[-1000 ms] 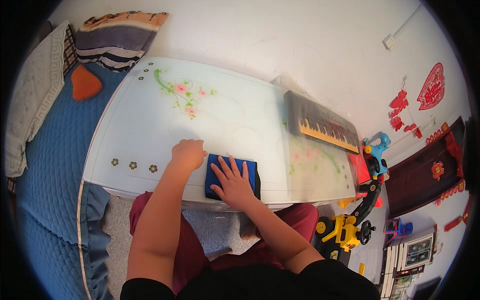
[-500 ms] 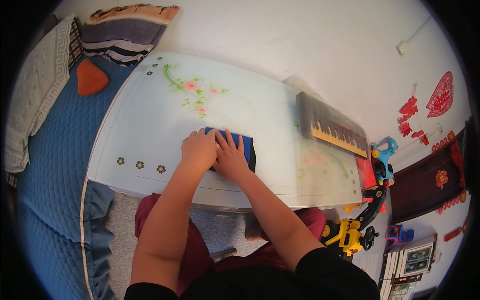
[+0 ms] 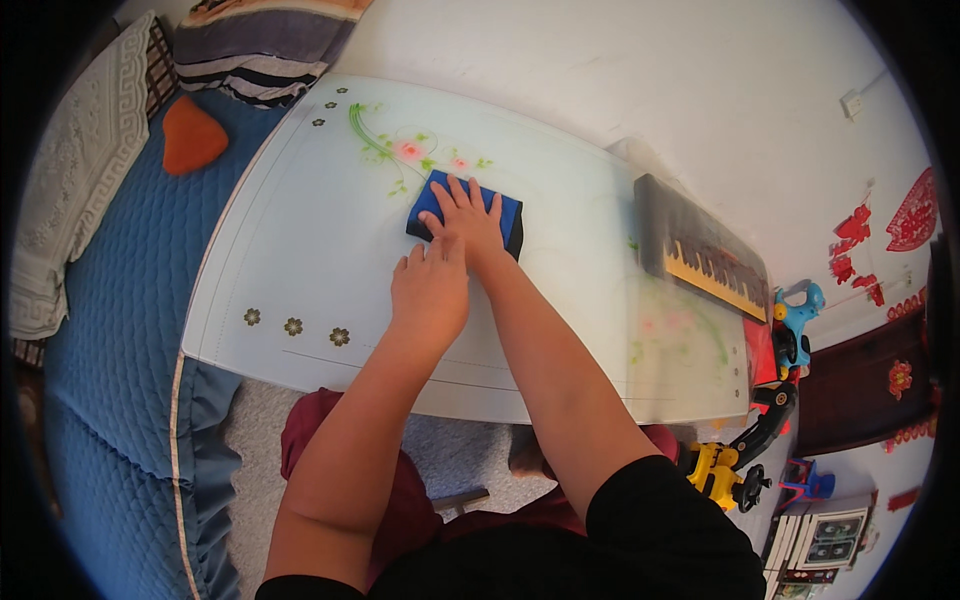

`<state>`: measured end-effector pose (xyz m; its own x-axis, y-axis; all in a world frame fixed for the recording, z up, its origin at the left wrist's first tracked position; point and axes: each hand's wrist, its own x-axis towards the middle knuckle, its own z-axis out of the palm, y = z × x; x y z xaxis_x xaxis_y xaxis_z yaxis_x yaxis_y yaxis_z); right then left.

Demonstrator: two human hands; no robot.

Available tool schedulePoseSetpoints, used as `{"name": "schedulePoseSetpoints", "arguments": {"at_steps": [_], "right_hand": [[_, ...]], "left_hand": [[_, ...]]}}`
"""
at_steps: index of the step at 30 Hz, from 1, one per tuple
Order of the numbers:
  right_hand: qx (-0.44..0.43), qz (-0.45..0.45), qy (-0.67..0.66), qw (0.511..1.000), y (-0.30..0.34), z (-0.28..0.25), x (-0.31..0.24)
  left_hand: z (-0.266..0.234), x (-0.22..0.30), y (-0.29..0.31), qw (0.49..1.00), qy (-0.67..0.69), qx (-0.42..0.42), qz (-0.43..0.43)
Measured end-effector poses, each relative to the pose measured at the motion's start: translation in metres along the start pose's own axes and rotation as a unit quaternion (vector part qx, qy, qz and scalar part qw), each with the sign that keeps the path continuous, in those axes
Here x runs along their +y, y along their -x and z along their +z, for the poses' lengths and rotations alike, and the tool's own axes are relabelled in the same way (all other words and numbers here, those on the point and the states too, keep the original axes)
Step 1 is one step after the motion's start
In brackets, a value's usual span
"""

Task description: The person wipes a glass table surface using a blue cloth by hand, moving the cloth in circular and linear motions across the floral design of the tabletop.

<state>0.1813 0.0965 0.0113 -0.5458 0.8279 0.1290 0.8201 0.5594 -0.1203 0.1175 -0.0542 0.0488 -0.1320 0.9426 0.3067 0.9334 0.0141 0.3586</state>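
Observation:
A folded blue and black cloth item [image 3: 511, 222] lies on the pale floral glass tabletop [image 3: 570, 340]; its exact kind is unclear. My right hand [image 3: 468, 220] rests flat on top of it, fingers spread, covering its middle. Just nearer to me is my left hand [image 3: 430, 292], next to the right wrist. The left fingers are slightly bent and apart, with nothing visible in them, and their tips point toward the cloth's near edge.
At the table's right end stands a dark electronic keyboard [image 3: 705, 250]. A blue quilted bed [image 3: 110, 330] with an orange cushion [image 3: 193, 137] runs along the left. Yellow [image 3: 715, 475] and blue [image 3: 798, 312] ride-on toys stand at right.
The cloth has moved farther from me across the table, with my right hand on it. My left hand has drawn back from the cloth toward the right wrist. The view has shifted slightly.

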Motion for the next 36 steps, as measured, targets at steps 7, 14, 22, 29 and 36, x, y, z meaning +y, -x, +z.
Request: {"name": "schedulePoseSetpoints", "arguments": {"at_steps": [7,14,22,29,36], "right_hand": [[-0.014,-0.008,0.006,1.0,0.008,0.0,0.002],[0.029,-0.054,-0.004,0.998,0.077,-0.005,0.008],[0.037,-0.083,-0.014,0.996,0.191,-0.031,0.006],[-0.004,-0.077,-0.021,0.997,0.256,-0.048,0.009],[-0.023,-0.054,-0.011,0.998,0.233,-0.05,0.013]], "left_hand": [[-0.004,-0.004,-0.006,1.0,0.008,-0.01,-0.02],[-0.015,-0.004,-0.012,0.996,0.011,-0.078,-0.047],[-0.014,-0.007,-0.01,0.992,-0.005,-0.116,-0.055],[0.006,-0.014,0.009,0.99,-0.046,-0.132,-0.024],[0.007,-0.012,0.014,0.988,-0.06,-0.139,-0.019]]}}
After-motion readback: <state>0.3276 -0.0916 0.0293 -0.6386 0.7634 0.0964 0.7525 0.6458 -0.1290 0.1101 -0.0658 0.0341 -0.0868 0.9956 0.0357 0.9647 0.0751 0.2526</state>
